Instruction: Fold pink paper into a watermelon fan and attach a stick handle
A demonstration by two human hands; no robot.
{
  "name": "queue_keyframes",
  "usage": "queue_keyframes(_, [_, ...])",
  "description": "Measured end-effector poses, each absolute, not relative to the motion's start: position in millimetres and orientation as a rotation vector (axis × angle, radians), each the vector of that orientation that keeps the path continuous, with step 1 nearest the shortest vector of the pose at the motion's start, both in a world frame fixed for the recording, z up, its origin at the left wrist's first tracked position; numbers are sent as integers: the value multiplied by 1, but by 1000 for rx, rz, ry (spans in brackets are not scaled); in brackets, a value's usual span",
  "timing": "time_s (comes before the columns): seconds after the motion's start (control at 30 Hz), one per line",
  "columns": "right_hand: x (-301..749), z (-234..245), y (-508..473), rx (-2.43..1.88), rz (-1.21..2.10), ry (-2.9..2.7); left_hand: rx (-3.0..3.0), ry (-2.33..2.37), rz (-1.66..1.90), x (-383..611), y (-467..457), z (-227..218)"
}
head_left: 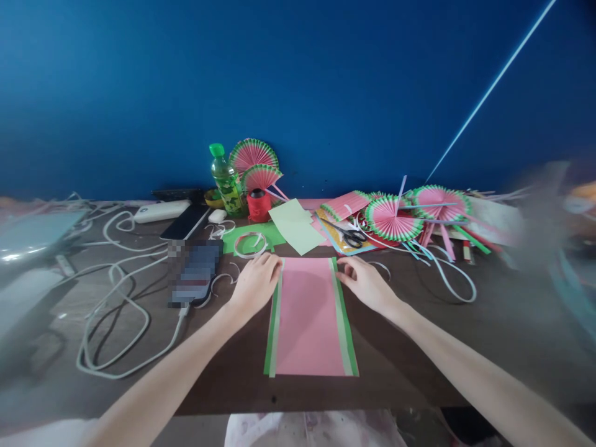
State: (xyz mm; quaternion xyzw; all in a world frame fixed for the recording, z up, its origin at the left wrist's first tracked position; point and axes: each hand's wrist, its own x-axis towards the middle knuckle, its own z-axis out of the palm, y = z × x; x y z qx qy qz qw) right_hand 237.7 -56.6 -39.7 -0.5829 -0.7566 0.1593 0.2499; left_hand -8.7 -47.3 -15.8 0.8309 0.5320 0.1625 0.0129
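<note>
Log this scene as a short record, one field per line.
Left hand: left hand at the far left corner of a pink sheet; grip unclear
Right hand: right hand at its far right corner, fingers curled; grip unclear
Sheet: flat on the table, green bands along both long sides
Beyond sheet: pale green paper, scissors
Fans: pleated pink fans with green edges, at back right and beside the bottle
Left side: phone, screen blurred
Backdrop: blue wall

Paper on table, phone left, scissors behind
</note>
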Motion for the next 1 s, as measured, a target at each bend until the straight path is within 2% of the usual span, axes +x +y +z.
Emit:
queue_keyframes(0.1, [233, -45, -44, -1509, 288, -2070, 2521, 1628, 652, -4, -28, -30])
queue_keyframes(0.27, [228, -57, -37, -1527, 131, -2160, 2609, 1569, 539, -1, -24, -49])
queue_keyframes(0.77, [241, -47, -31, -1278, 547, -1984, 2475, 1322, 721, -8, -21, -41])
queue_keyframes(1.0, [239, -25, -25, -1287, 532, -2011, 2426, 1355, 634, -14, -10, -24])
